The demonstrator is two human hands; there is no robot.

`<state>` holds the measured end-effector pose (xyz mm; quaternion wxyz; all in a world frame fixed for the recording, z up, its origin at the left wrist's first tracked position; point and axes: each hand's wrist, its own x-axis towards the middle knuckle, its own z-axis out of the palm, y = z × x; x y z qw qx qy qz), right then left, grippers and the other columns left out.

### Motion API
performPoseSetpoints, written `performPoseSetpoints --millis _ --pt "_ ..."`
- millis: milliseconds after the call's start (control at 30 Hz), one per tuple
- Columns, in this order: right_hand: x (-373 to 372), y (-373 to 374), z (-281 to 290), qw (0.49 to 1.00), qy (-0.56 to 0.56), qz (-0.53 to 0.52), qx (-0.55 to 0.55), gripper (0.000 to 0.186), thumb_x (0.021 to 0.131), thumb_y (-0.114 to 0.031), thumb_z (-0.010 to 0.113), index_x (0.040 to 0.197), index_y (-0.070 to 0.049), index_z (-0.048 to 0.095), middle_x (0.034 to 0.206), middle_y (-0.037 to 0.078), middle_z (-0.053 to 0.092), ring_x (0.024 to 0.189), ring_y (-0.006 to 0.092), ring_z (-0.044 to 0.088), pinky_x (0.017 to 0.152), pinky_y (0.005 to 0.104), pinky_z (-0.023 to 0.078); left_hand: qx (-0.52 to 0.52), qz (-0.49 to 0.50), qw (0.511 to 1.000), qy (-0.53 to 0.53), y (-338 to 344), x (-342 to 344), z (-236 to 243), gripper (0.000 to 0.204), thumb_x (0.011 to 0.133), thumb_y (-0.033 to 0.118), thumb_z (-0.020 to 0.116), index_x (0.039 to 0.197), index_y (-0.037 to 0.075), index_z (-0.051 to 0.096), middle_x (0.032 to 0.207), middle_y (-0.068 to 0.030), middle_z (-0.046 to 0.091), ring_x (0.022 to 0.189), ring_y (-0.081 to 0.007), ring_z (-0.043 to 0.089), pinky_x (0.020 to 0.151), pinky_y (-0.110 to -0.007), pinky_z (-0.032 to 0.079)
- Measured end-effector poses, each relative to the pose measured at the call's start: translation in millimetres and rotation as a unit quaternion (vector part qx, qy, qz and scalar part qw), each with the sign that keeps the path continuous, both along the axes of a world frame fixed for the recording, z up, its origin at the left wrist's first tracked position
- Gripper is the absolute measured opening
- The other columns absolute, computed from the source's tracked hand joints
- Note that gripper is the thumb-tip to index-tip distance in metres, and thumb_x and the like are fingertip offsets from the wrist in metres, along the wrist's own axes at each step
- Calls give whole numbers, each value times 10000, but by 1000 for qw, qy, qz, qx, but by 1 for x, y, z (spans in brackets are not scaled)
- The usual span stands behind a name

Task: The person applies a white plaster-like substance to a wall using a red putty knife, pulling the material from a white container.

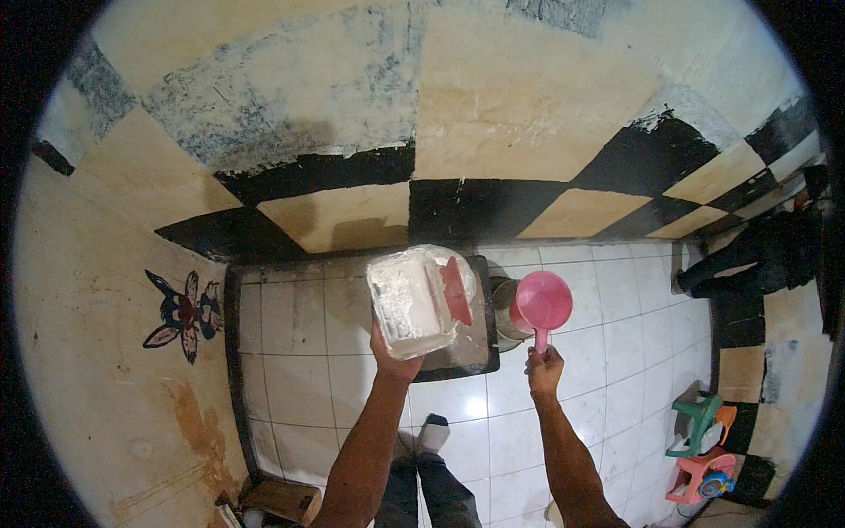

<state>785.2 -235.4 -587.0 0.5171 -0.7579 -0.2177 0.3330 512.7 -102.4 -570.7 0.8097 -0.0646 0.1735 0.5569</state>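
From my remote seat I count two hands in view, both the wearer's own, each on one thing. My left hand (393, 359) is raised from below and grips one clear plastic container (414, 304) by its lower edge; the fingers are wrapped under it and mostly hidden, so I can only say they are closed on the box, not how they lie. The container is tilted, shows a whitish inside, and has one red lid (455, 290) hanging at its right side. My right hand (545, 368) is curled in a fist around the handle of one pink water dipper (543, 302), whose round bowl stands above the hand, apart from the container. Between the two held things, lower down, sits one metal pot (505, 310), partly hidden by the dipper, beside one dark tray (480, 352) on the white tiled floor (299, 370). On the left wall I see one painted flower (184, 314). At the lower right there are two small plastic stools, one green (695, 422) and one pink (700, 475). One brown box (283, 500) lies by the bottom edge.
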Motion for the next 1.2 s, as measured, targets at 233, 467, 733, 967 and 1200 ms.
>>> performPoseSetpoints --millis 233,467,733,967,1200 --pt "25 1 -106 1000 -18 -10 17 131 873 -115 618 844 5 574 599 23 529 465 101 488 401 262 413 24 2 999 46 4 6 2 524 990 461 367 1388 135 468 1361 -76 534 1257 -288 508 1072 -488 392" --pt "41 0 -146 999 23 -33 36 111 854 -91 640 873 -4 574 608 37 552 461 111 507 391 273 417 41 -20 999 11 3 2 -11 533 974 460 397 1383 125 469 1353 -81 535 1249 -293 513 1065 -489 401" --pt "46 -18 -149 1000 5 -11 -23 249 853 -170 696 995 1 583 640 52 581 464 128 548 380 272 412 19 -32 999 19 10 13 1 528 973 462 396 1379 135 478 1339 -76 546 1232 -291 529 1044 -487 426" --pt "30 -14 -117 994 -26 -16 -103 476 814 -132 695 1232 21 526 851 140 681 630 183 653 516 311 514 13 -37 999 13 9 9 3 540 969 470 389 1384 135 474 1348 -76 544 1235 -292 534 1038 -493 432" --pt "18 -6 -110 990 -67 10 -126 570 787 -99 698 1300 19 477 911 175 695 750 219 677 628 334 551 20 -25 999 42 7 -2 9 542 975 456 355 1389 124 465 1358 -85 537 1242 -300 529 1044 -498 428"
